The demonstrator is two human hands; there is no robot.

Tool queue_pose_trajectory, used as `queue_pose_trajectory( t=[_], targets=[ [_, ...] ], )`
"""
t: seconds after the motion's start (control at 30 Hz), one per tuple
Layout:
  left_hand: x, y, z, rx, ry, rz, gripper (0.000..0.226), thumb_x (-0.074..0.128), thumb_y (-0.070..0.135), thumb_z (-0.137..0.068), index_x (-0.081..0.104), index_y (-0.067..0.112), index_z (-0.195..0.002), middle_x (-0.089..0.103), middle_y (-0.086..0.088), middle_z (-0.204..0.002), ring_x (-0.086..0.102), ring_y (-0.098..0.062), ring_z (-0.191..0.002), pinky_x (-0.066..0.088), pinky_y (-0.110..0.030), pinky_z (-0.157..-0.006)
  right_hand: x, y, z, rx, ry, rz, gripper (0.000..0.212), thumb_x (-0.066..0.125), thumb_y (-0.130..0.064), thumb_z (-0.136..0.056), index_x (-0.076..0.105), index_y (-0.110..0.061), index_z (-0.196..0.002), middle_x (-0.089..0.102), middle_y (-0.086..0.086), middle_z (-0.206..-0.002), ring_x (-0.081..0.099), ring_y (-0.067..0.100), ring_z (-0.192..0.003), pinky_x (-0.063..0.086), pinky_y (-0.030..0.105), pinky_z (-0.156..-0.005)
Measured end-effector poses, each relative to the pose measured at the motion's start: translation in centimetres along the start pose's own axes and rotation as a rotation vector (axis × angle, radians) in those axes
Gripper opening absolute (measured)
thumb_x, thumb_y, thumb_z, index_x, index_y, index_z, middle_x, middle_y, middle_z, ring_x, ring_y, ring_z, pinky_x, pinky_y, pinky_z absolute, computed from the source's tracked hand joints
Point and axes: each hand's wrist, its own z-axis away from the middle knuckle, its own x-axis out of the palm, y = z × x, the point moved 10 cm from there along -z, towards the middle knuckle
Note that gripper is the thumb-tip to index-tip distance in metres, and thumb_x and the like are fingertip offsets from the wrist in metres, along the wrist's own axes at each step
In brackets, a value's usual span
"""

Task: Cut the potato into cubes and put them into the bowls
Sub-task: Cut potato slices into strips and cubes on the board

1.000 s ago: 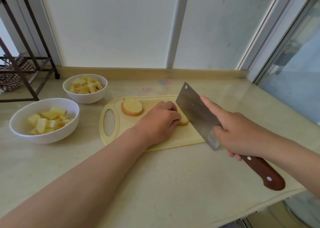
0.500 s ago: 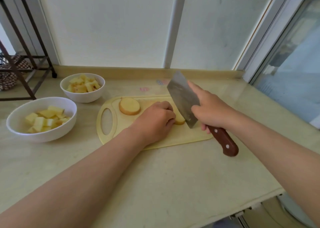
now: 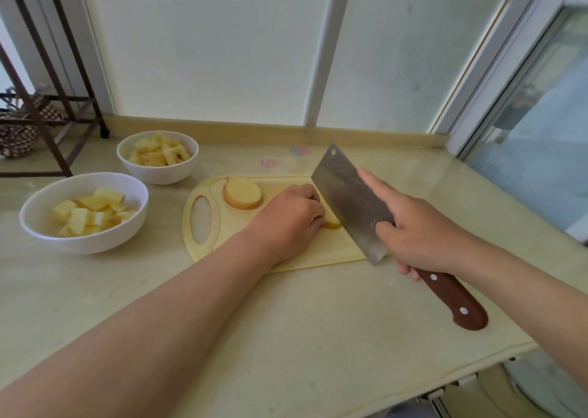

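A pale yellow cutting board (image 3: 203, 246) lies on the counter. On it my left hand (image 3: 286, 217) curls over a potato piece (image 3: 332, 223), most of which is hidden under the fingers. A thick round potato slice (image 3: 242, 193) sits apart at the board's back left. My right hand (image 3: 416, 230) grips a cleaver (image 3: 350, 198) by its brown wooden handle, forefinger stretched along the blade. The blade stands just right of my left knuckles, against the potato piece. Two white bowls, one near (image 3: 38, 227) and one far (image 3: 187, 166), hold potato cubes.
A dark metal rack (image 3: 47, 122) stands at the back left with a patterned basket (image 3: 19, 131) under it. Window frames and a raised sill run along the back. The counter's front edge drops off at the lower right.
The cleaver went up beside my left hand half a second ago and now sits lower, its blade by the potato piece. My left hand has stayed on the potato.
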Motion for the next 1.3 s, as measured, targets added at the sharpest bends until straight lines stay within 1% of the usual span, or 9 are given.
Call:
queue_pose_trajectory(
  t=[0.1,0.17,0.3,0.57,0.7,0.87,1.07,1.2,1.3],
  targets=[
    [0.0,0.0,0.0,0.004,0.000,-0.001,0.016,0.063,0.018,-0.091,0.075,0.009,-0.093,0.061,-0.006,-0.101,0.057,-0.025,-0.092,0.047,-0.037,-0.083,0.1,0.2,0.3,-0.004,-0.020,0.047,0.085,0.036,-0.008,-0.101,0.003,-0.065,-0.155,0.064,-0.003,-0.051,0.060,0.015,-0.040,0.055,0.034,-0.044],
    [0.0,0.0,-0.1,0.009,0.004,0.002,0.016,0.063,0.018,-0.091,0.076,0.009,-0.093,0.061,-0.006,-0.100,0.057,-0.024,-0.092,0.048,-0.037,-0.082,0.2,0.3,0.5,-0.002,-0.039,0.065,0.085,0.035,-0.008,-0.102,0.002,-0.067,-0.153,0.061,-0.012,-0.047,0.059,0.014,-0.038,0.056,0.036,-0.044],
    [0.0,-0.1,-0.1,0.009,0.015,0.012,0.015,0.064,0.017,-0.090,0.076,0.008,-0.091,0.061,-0.007,-0.099,0.057,-0.025,-0.089,0.049,-0.038,-0.080,0.1,0.2,0.8,0.006,-0.057,0.087,0.087,0.036,-0.008,-0.101,0.003,-0.069,-0.153,0.059,0.003,-0.056,0.060,0.016,-0.039,0.059,0.042,-0.045],
    [-0.5,0.3,-0.1,0.056,0.068,0.003,0.005,0.072,0.008,-0.080,0.076,0.004,-0.080,0.064,-0.011,-0.086,0.062,-0.029,-0.075,0.054,-0.038,-0.066,0.8,-3.1,-4.6,0.016,-0.115,0.155,0.090,0.039,-0.007,-0.097,-0.002,-0.057,-0.158,0.069,0.019,-0.070,0.062,0.024,-0.044,0.058,0.035,-0.046],
    [-1.0,0.2,0.0,0.040,0.079,0.034,0.004,0.073,0.008,-0.079,0.077,0.005,-0.081,0.065,-0.010,-0.087,0.063,-0.026,-0.074,0.054,-0.036,-0.067,0.6,-2.8,-4.4,0.002,-0.037,0.041,0.088,0.039,-0.006,-0.097,0.001,-0.057,-0.159,0.066,0.014,-0.072,0.060,0.016,-0.039,0.055,0.031,-0.045],
    [-1.2,0.0,0.1,0.014,0.090,0.034,0.006,0.071,0.008,-0.082,0.077,0.005,-0.080,0.064,-0.009,-0.087,0.063,-0.025,-0.074,0.054,-0.037,-0.068,0.2,-1.6,-1.7,-0.054,0.116,-0.083,0.089,0.039,-0.005,-0.098,0.003,-0.060,-0.158,0.063,0.008,-0.058,0.063,0.022,-0.043,0.060,0.041,-0.047],
    [-1.0,-0.4,0.1,-0.021,0.080,0.047,0.009,0.070,0.012,-0.085,0.078,0.006,-0.085,0.063,-0.007,-0.088,0.061,-0.024,-0.077,0.053,-0.039,-0.071,0.5,-1.0,-0.8,-0.050,0.074,-0.077,0.087,0.038,-0.007,-0.100,0.002,-0.064,-0.155,0.063,-0.005,-0.048,0.064,0.020,-0.044,0.057,0.034,-0.045],
    [-1.0,-0.4,0.0,-0.030,0.070,0.042,0.011,0.069,0.012,-0.085,0.077,0.005,-0.083,0.062,-0.009,-0.087,0.061,-0.027,-0.078,0.052,-0.040,-0.070,0.7,-1.0,-0.4,-0.033,0.012,-0.018,0.087,0.038,-0.008,-0.099,0.003,-0.067,-0.154,0.065,0.003,-0.055,0.064,0.021,-0.043,0.061,0.042,-0.048],
    [-1.1,-0.4,0.0,-0.021,0.080,0.031,0.011,0.070,0.012,-0.085,0.077,0.004,-0.081,0.062,-0.010,-0.086,0.060,-0.027,-0.076,0.051,-0.040,-0.068,0.9,-1.2,0.0,-0.025,-0.032,0.036,0.086,0.037,-0.009,-0.101,0.002,-0.066,-0.155,0.063,0.004,-0.058,0.062,0.016,-0.040,0.060,0.040,-0.047]
  ],
)
